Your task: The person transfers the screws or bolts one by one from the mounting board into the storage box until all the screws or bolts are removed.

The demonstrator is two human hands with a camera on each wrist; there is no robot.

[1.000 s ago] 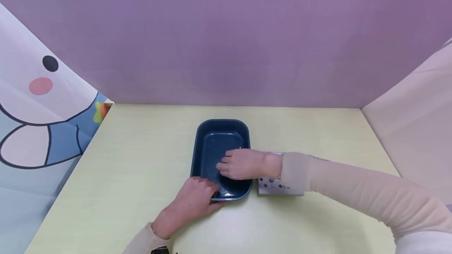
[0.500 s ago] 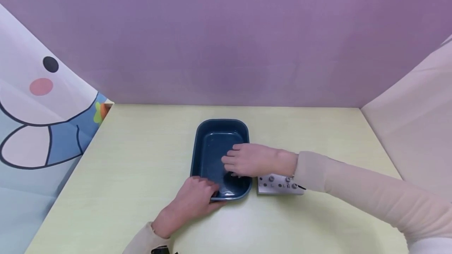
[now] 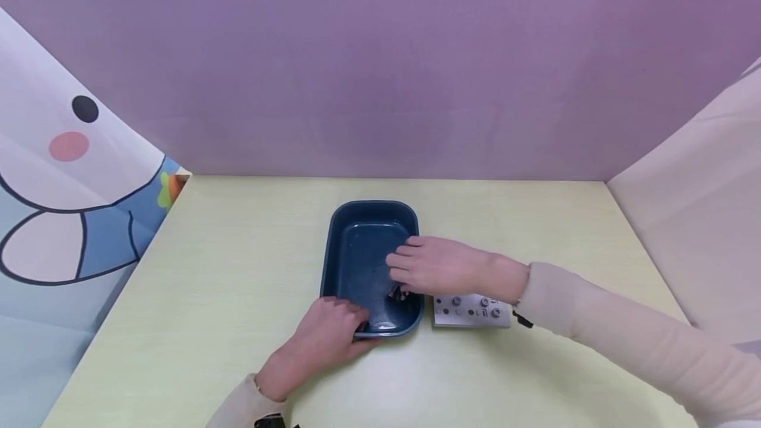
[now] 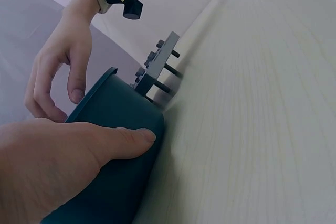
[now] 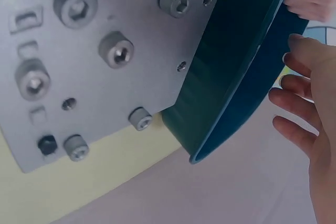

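A dark blue-green tray (image 3: 368,212) stands on the table. My left hand (image 3: 331,330) grips its near left corner; the left wrist view has the thumb (image 4: 131,141) lying along the outer wall. Over the tray's right side hovers my right hand (image 3: 436,266), fingers loosely bent. In the right wrist view nothing shows between those fingers (image 5: 299,106). Below them, on the tray floor, lie small dark, shiny pieces (image 3: 397,293), too small to make out. Right of the tray is a silver metal plate (image 5: 131,19) with several socket-head screws (image 5: 116,50) in its holes, partly under the right forearm.
The pale yellow-green table (image 3: 238,230) extends around the tray and plate. A purple curtain (image 3: 380,84) hangs behind, a printed cartoon cloth (image 3: 41,230) at left and a pale cloth (image 3: 701,210) at right. Screw ends stick out under the plate (image 4: 157,64).
My right hand has drawn back to the right across the tray, uncovering the small dark pieces and more of the plate. The left hand and the tray have stayed in place.
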